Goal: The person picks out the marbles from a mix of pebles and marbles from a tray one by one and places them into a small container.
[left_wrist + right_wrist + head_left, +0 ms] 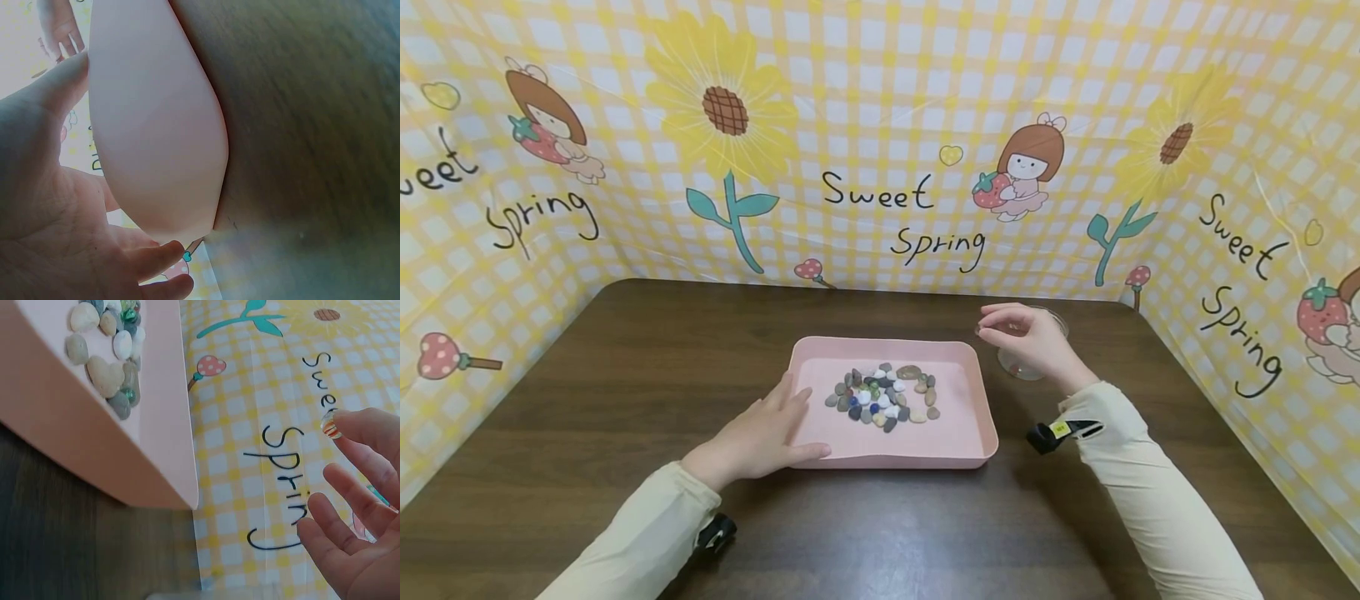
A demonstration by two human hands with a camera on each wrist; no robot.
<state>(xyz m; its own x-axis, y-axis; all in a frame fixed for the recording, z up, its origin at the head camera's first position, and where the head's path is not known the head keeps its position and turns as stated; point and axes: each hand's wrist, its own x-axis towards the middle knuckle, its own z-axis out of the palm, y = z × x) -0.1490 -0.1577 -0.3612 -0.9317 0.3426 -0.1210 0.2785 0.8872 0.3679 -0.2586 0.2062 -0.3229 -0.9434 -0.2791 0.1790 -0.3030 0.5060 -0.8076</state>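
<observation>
A pink tray (895, 457) holds grey, white and tan pebbles (883, 396) with some blue and green marbles among them. My left hand (756, 437) rests at the tray's near left corner, thumb over the front rim and fingers spread along the left side. To the right of the tray, my right hand (1033, 337) is raised above the table. Between its thumb and index finger it pinches a clear marble (330, 425) with orange and white stripes. Under that hand, partly hidden, stands a clear round container (1022, 368).
The dark wooden table (880, 533) carries the tray and the container. Behind it and at both sides hangs a yellow checked cloth (880, 100) printed with flowers and words. Black straps with wrist cameras sit on both sleeves.
</observation>
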